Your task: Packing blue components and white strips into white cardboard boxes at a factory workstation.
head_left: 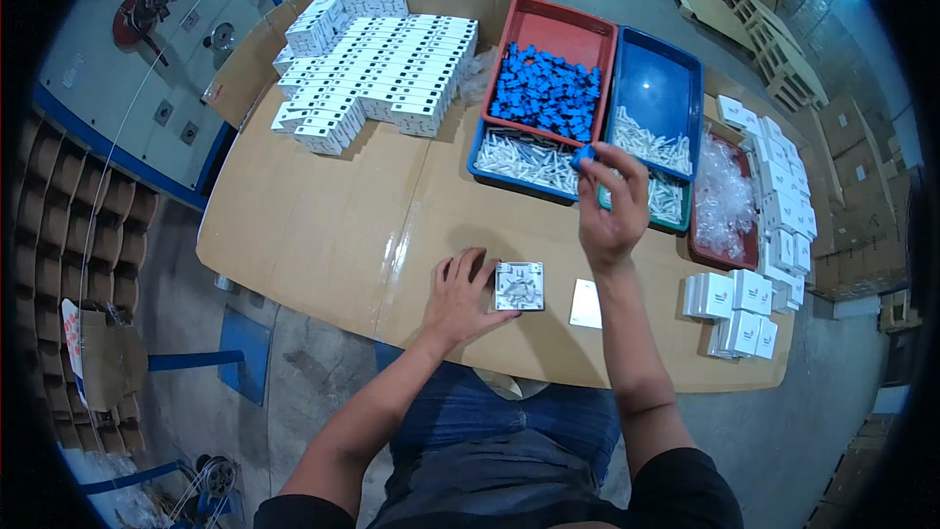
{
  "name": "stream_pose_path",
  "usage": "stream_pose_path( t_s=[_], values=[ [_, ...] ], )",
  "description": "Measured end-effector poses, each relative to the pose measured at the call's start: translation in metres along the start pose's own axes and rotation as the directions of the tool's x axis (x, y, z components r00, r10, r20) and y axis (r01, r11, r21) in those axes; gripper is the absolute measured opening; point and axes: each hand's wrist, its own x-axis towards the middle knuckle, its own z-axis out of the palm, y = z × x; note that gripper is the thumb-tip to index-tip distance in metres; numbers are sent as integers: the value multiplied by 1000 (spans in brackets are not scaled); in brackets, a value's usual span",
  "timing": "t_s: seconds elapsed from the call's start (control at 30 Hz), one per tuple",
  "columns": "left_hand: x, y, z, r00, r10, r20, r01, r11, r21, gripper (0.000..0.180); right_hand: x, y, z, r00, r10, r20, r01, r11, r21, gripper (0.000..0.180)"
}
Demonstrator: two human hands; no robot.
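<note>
Brown cardboard covers the counter (304, 225). At its far left stands a packed block of white boxes (387, 69), their faces bearing small dark squares and fine printing too small to read. Right of it and nearer, the left hand (460, 296) lies palm down with fingers spread wide, thumb and forefinger at the left corners of a square white case (519, 286); this sits at the near middle, its inside facing up, with details too fine to tell. Beyond it, a red tray (563, 29) of small blue pieces (546, 93) overlaps a blue tray (519, 189) of white slim parts (521, 159). Just right of these trays, the raised right hand (615, 206) pinches one blue piece (584, 156) between thumb and fingertips. A flat white plate (586, 304) lies near its forearm. Farther right come another blue tray (654, 78), a dark red tray (723, 261) of clear plastic bags (723, 191), and white packs (778, 176) with small dark marks, likewise illegible.
</note>
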Motion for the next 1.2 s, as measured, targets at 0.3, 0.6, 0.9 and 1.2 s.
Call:
stream_pose_path(
  t_s=[0.3,0.6,0.9,1.2],
  values=[
    [-15,1,8,1000,-10,-4,10,999,33,96,-23,-48,-49,999,-29,17,27,993,113,34],
    [-10,-3,12,1000,13,-11,-12,997,80,99,-129,-37,-26,407,834,372,-778,103,620,31],
    [-10,-4,11,998,39,-59,-36,998,56,94,-195,-16,-10,438,785,438,-886,294,358,35],
    [-16,-9,16,999,27,-40,-25,998,53,96,-171,-38,0,651,395,648,-503,864,-21,30]
  ],
)
